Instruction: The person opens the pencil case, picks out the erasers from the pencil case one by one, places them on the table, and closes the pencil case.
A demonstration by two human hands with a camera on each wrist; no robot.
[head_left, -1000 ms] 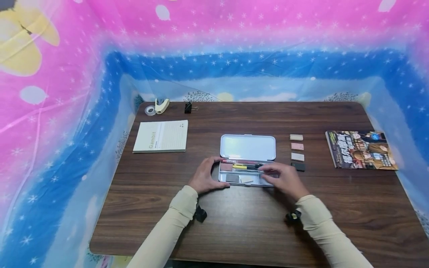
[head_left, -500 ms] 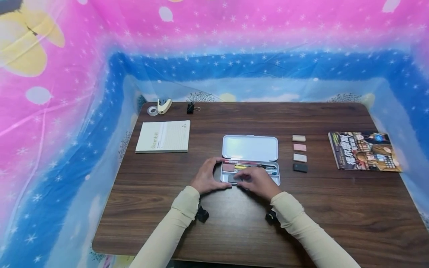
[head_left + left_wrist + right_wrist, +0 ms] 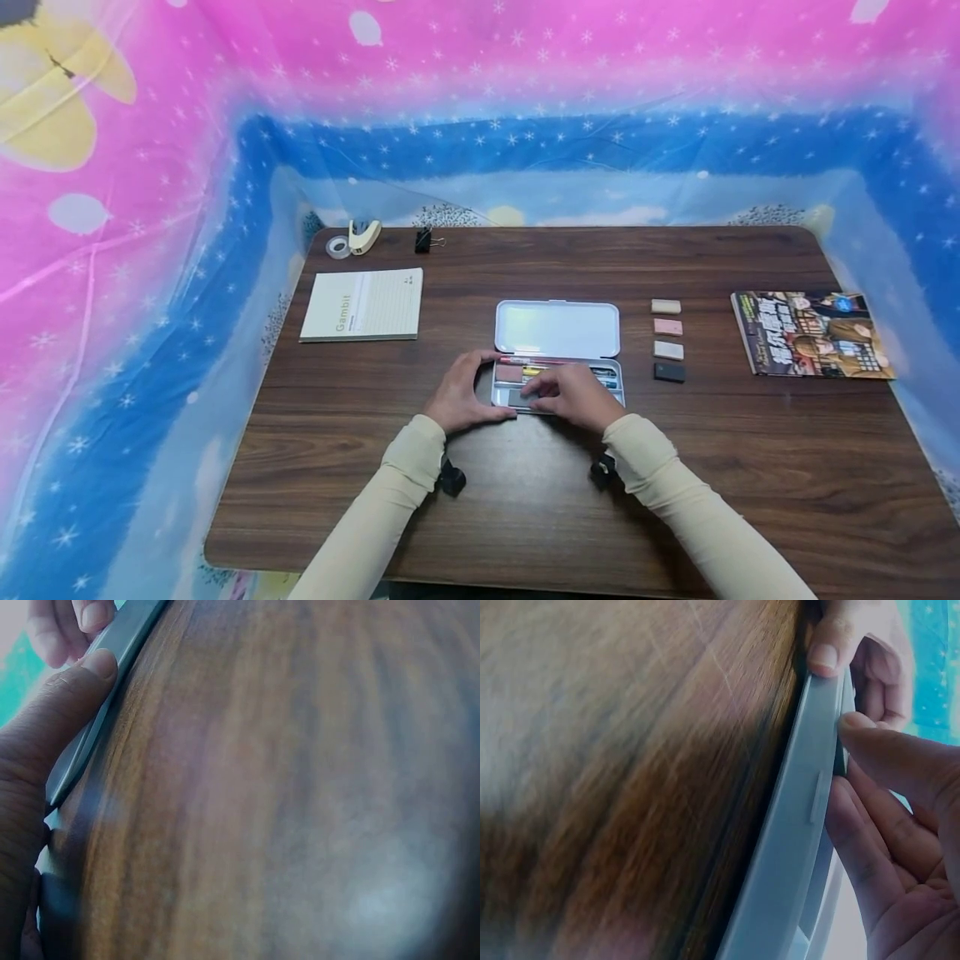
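Observation:
A white pencil case lies with its lid raised at the middle of the table. My left hand grips its left end, thumb along the front edge and fingers at the back corner; in the left wrist view the thumb presses the case's side. Inside the front compartment sits a dark grey eraser. My right hand pinches that eraser between thumb and fingers, low in the case, as the right wrist view shows. Behind it are a pinkish block and several pens. My right hand covers part of the compartment.
Right of the case is a column of several erasers, a black one nearest. A comic book lies far right, a notebook left. At the back left are tape, a stapler and a binder clip.
My right hand has moved left from the case's right end to the grey eraser, where it has stayed since half a second ago. The left hand keeps its hold.

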